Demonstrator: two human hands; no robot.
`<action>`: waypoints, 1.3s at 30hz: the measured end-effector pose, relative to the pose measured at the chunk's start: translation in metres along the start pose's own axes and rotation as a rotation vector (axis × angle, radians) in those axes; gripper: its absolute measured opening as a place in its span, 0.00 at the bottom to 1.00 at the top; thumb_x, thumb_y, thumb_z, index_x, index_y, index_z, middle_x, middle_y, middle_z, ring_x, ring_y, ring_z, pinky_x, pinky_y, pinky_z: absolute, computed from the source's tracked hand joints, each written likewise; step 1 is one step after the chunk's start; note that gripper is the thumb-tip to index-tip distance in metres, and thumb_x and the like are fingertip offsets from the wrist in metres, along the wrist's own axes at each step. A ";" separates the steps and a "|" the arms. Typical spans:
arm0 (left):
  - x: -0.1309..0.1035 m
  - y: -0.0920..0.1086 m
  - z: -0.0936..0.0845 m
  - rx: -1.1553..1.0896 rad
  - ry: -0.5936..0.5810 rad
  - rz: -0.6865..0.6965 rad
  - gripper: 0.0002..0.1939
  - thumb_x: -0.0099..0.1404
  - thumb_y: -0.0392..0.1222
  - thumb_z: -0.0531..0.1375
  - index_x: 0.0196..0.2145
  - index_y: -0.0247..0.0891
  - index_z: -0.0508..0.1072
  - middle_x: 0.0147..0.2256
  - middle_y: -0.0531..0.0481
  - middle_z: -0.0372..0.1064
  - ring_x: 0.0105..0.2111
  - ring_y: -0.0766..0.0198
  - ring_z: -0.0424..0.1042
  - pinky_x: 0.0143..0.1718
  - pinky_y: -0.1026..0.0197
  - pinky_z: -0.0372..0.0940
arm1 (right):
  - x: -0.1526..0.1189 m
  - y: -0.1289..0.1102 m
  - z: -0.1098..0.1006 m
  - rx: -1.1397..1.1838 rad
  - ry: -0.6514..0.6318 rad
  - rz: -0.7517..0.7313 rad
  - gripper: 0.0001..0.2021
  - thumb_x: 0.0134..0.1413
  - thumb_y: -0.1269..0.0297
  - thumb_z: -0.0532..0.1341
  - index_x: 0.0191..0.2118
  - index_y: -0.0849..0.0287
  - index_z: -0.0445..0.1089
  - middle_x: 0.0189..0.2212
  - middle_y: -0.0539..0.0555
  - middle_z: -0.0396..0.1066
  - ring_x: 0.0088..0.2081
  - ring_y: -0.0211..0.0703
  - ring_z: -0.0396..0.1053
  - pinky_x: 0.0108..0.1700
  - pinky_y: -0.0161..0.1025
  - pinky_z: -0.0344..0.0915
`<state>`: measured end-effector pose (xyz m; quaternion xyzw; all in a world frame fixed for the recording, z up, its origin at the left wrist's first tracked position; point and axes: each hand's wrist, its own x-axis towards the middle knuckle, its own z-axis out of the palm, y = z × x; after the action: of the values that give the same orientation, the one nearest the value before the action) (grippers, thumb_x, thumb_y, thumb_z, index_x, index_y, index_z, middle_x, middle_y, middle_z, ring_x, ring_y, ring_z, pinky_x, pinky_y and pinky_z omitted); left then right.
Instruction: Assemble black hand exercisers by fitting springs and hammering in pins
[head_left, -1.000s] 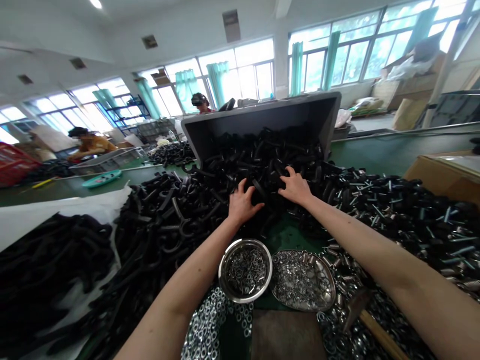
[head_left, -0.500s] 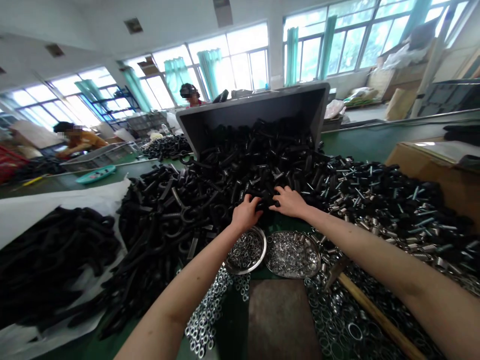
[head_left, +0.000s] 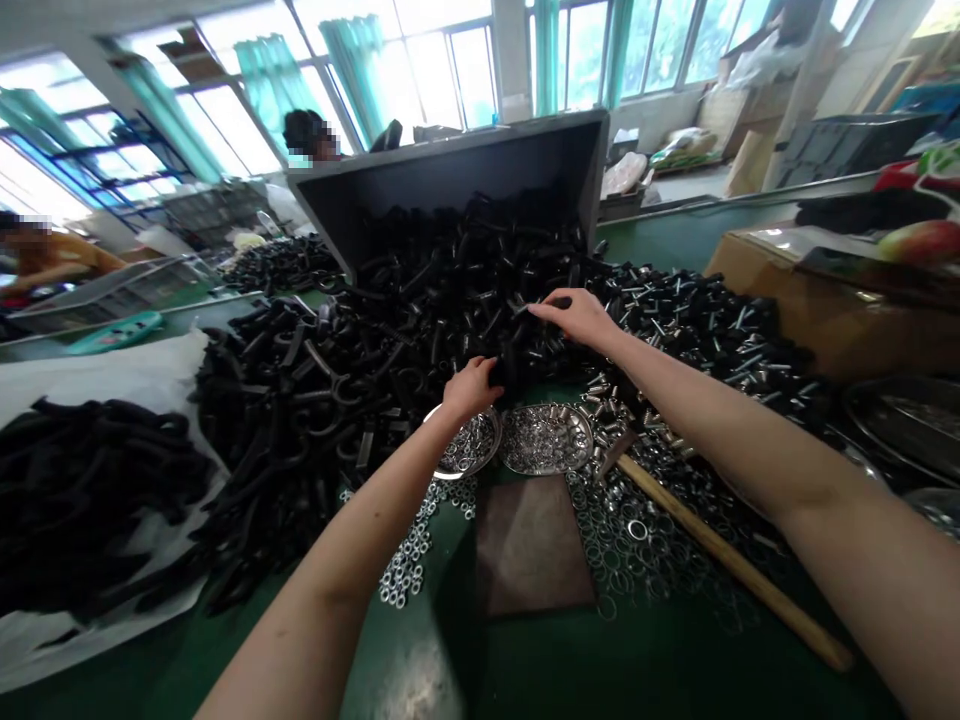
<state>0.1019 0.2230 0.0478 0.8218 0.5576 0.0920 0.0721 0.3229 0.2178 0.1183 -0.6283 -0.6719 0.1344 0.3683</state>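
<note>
My left hand (head_left: 472,388) is closed round a black plastic part (head_left: 504,372), just above the round steel bowl (head_left: 469,478) of small metal pieces. Farther off and to the right, my right hand (head_left: 576,316) pinches at the pile of black parts (head_left: 420,310). A small metal stud (head_left: 521,307) shows at its fingertips, and something dark sits between thumb and finger; it looks like a black-headed bolt. Beside the bowl lies an oval steel dish (head_left: 546,440) of small metal pieces. A brown metal plate (head_left: 532,545) rests on the green table in front.
A grey crate (head_left: 480,160) lies tipped behind the pile. A wooden-handled hammer (head_left: 735,560) lies on loose rings at right. Nuts (head_left: 405,560) are scattered left of the plate. A cardboard box (head_left: 795,300) stands at right. Two people (head_left: 307,140) are in the background.
My right hand has moved away from my left, up and right over the pile. The left stays near the bowl, closed on a black part. The camera view has shifted right and down.
</note>
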 end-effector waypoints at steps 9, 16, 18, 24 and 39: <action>-0.149 0.073 -0.001 -1.610 -0.499 -0.238 0.25 0.63 0.59 0.52 0.40 0.33 0.73 0.36 0.43 0.73 0.32 0.62 0.73 0.33 0.62 0.70 | -0.207 -0.031 0.001 0.120 -0.148 -0.582 0.08 0.53 0.70 0.58 0.39 0.58 0.69 0.46 0.58 0.65 0.48 0.44 0.64 0.48 0.42 0.63; -0.229 0.059 0.028 -2.097 -0.223 -0.866 0.14 0.67 0.47 0.53 0.36 0.32 0.69 0.27 0.49 0.69 0.22 0.70 0.69 0.25 0.66 0.70 | -0.223 -0.030 0.023 -0.058 -0.621 -0.618 0.20 0.56 0.76 0.51 0.52 0.55 0.66 0.49 0.51 0.69 0.50 0.35 0.65 0.52 0.33 0.60; -0.239 0.041 0.028 -2.128 -0.055 -0.922 0.09 0.66 0.43 0.55 0.33 0.33 0.68 0.25 0.52 0.66 0.20 0.73 0.65 0.21 0.70 0.66 | -0.190 -0.013 0.027 -0.352 -0.578 -0.378 0.17 0.58 0.75 0.50 0.46 0.54 0.71 0.45 0.49 0.72 0.47 0.34 0.67 0.51 0.32 0.60; -0.271 -0.013 0.021 -1.680 0.307 -0.757 0.13 0.49 0.35 0.67 0.31 0.34 0.69 0.19 0.61 0.55 0.15 0.78 0.53 0.13 0.74 0.47 | -0.115 0.035 0.052 -0.612 -0.524 -0.206 0.18 0.52 0.80 0.52 0.43 0.61 0.73 0.43 0.61 0.72 0.46 0.46 0.68 0.44 0.37 0.62; -0.226 -0.058 0.043 -0.008 0.052 -0.324 0.18 0.56 0.29 0.56 0.43 0.41 0.72 0.43 0.46 0.69 0.43 0.60 0.69 0.45 0.61 0.63 | -0.178 0.018 0.035 0.548 -0.323 0.196 0.21 0.52 0.58 0.59 0.51 0.55 0.61 0.43 0.59 0.73 0.38 0.47 0.73 0.40 0.47 0.67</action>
<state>-0.0218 0.0336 -0.0230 0.7181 0.6842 0.1029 0.0749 0.3020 0.0631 0.0248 -0.5379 -0.5969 0.4428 0.3979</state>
